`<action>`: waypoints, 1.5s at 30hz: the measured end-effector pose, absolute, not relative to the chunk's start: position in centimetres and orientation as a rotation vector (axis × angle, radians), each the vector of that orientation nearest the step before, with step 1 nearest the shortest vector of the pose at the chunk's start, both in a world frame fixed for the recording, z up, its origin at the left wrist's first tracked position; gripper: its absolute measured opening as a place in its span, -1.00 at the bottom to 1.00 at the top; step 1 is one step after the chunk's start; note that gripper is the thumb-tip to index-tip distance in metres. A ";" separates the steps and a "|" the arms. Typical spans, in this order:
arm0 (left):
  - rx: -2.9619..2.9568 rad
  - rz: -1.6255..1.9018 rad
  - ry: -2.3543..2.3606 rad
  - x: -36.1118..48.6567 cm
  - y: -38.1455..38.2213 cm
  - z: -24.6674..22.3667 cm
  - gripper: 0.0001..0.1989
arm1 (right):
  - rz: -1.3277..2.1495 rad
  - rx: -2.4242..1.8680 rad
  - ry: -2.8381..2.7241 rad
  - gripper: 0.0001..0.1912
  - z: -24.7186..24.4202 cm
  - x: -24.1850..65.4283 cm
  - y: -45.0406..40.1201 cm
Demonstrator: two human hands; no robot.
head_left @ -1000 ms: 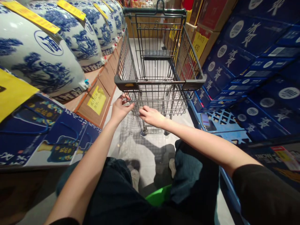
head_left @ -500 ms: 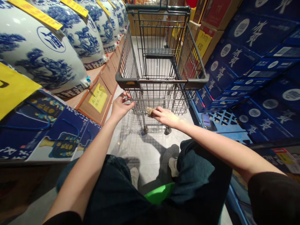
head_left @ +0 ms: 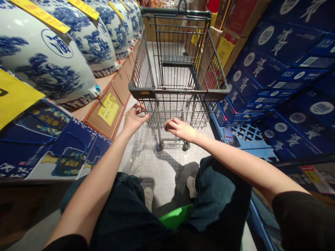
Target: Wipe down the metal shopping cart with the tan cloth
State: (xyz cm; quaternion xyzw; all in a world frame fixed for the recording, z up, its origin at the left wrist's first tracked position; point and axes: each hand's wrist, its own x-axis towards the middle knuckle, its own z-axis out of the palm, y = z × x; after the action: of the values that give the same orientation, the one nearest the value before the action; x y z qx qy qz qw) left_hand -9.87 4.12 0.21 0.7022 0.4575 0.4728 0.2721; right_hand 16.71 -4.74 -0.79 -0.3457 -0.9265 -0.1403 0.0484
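Observation:
A dark metal shopping cart (head_left: 179,91) stands in front of me on the pale floor. At the cart's lower left corner is my left hand (head_left: 134,118), its fingers curved around or against the basket wires, thumb apart; whether it grips a wire is unclear. My right hand (head_left: 181,129) is closed on a small tan, fibrous wad (head_left: 166,126) beside the lower front edge of the wire basket. Most of the wad is hidden behind the fingers.
Blue-and-white jars (head_left: 60,62) line a wooden shelf (head_left: 104,115) at left. Stacked blue boxes (head_left: 277,48) rise at right, by a blue plastic pallet (head_left: 251,139) with a phone (head_left: 228,135). Something green (head_left: 176,217) lies between my legs.
My right hand has closed further over the tan wad, so less of it shows. My left hand has barely moved. The view has shifted slightly.

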 end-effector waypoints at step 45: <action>1.933 1.307 1.239 -11.0 3.9 -3.1 -0.32 | -0.482 -1.003 -2.720 -0.65 -0.7 21.1 -5.5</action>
State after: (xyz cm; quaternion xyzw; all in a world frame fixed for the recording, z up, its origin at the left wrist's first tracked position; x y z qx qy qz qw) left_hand -10.95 3.92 -3.12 0.7089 0.4544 0.4793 0.2474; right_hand 21.14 -5.53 -0.65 -0.3395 -0.9208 -0.1631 0.1010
